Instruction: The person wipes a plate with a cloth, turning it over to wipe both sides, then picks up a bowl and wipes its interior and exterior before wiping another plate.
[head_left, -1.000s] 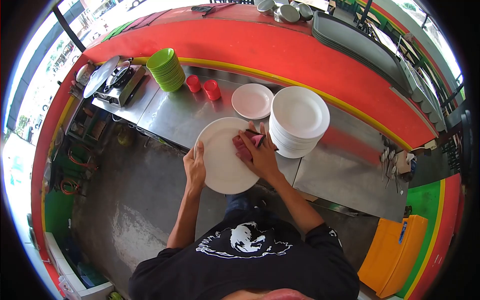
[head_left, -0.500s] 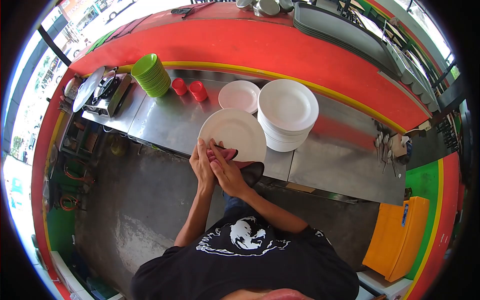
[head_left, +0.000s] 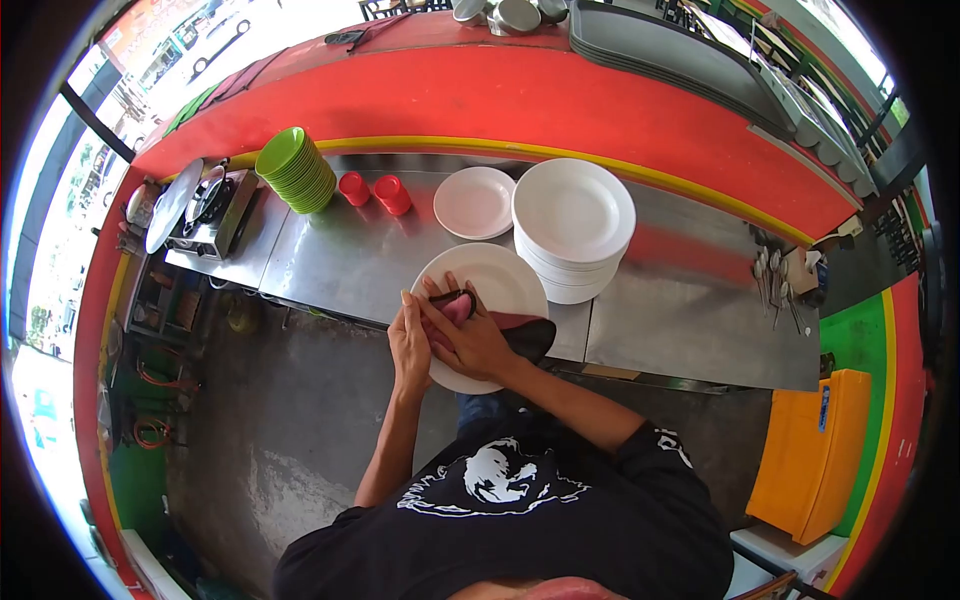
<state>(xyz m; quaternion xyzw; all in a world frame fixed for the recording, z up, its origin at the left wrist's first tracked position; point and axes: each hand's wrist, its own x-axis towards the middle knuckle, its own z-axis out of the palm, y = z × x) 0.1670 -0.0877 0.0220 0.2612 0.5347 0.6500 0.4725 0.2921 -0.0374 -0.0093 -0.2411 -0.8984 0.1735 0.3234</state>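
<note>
Both hands meet on one white plate (head_left: pixel 503 279) — left hand (head_left: pixel 408 347) clamped on its near-left rim, right hand (head_left: pixel 478 342) closed on a pink cloth (head_left: pixel 456 308) pressed to its face — held over the front edge of the desk (head_left: pixel 345 250), just beside the plate stack (head_left: pixel 573 214).

No legible text, label, brand or number. The white print (head_left: pixel 497 478) on the black shirt (head_left: pixel 600 520) cannot be read.
</note>
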